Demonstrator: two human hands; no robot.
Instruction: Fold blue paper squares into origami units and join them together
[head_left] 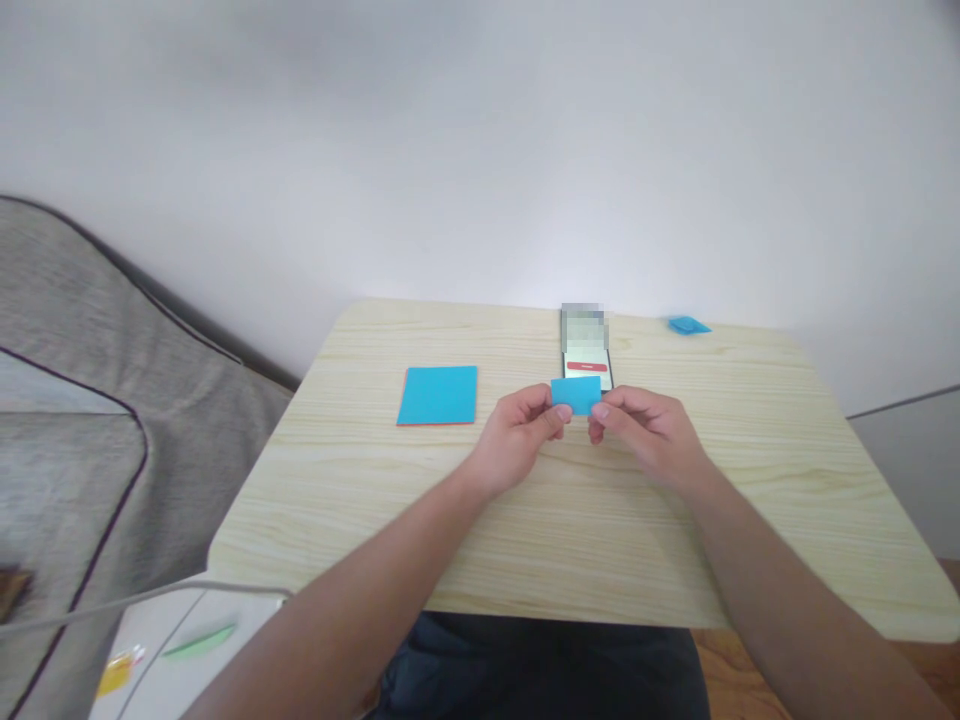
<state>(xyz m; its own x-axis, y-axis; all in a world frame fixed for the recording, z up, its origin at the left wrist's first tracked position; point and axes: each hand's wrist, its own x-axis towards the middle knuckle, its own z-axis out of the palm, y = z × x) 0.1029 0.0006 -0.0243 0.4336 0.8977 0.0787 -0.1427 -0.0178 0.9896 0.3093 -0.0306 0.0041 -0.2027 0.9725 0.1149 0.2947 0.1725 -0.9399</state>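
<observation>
Between my two hands is a small blue paper rectangle (576, 394), held up above the table. My left hand (523, 428) pinches its left lower corner between thumb and fingers. On the other side, my right hand (646, 425) grips the right lower corner the same way. Just behind the paper lies a phone (588, 355) with a lit screen, its lower edge partly covered by the paper and fingers. To the left, a stack of square paper (438, 395) lies flat, blue on top with a red edge showing beneath. A folded blue paper piece (688, 325) rests at the back right.
The pale wooden table (360, 520) backs onto a white wall (480, 150). At the left stands a grey cushioned seat (180, 430). Below the table's left front corner, a white surface (161, 690) carries a green item (199, 641) and a yellow item (116, 676).
</observation>
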